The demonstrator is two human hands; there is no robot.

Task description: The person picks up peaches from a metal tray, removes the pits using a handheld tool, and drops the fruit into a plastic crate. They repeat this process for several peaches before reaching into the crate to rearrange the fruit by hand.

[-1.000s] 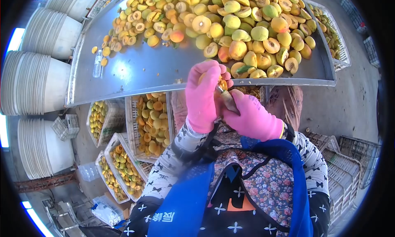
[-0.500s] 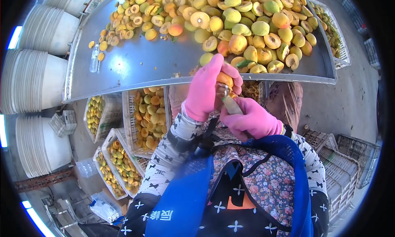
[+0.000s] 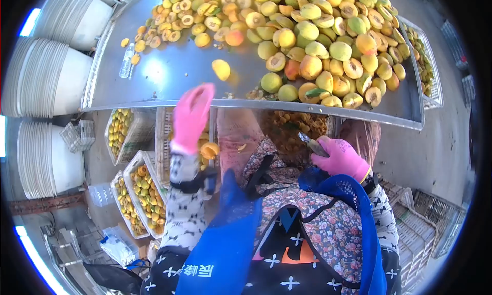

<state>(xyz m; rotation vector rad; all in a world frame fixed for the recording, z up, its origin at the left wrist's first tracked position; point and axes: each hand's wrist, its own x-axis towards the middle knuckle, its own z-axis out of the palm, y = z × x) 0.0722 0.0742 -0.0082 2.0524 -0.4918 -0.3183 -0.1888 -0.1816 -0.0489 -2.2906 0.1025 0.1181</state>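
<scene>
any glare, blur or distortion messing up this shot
Head view: bright glare on the metal table, left of centre; head view: wide-angle distortion, with the table's front edge bowed and the corners black; head view: left hand looks somewhat blurred, right hand with its tool clearer.

White Chinese characters (image 3: pixel 198 270) stood on the left, near part of the blue apron (image 3: pixel 225 238); the rightmost looked like 辰, its neighbour was not clear enough to read for sure. Gloved right hand (image 3: pixel 339 159) had small dark print toward the cuff, illegible. White plastic bag (image 3: pixel 119 250), near left, carried some dark lettering, too small to read. Bottle (image 3: pixel 126 61) on the far left showed no legible label
</scene>
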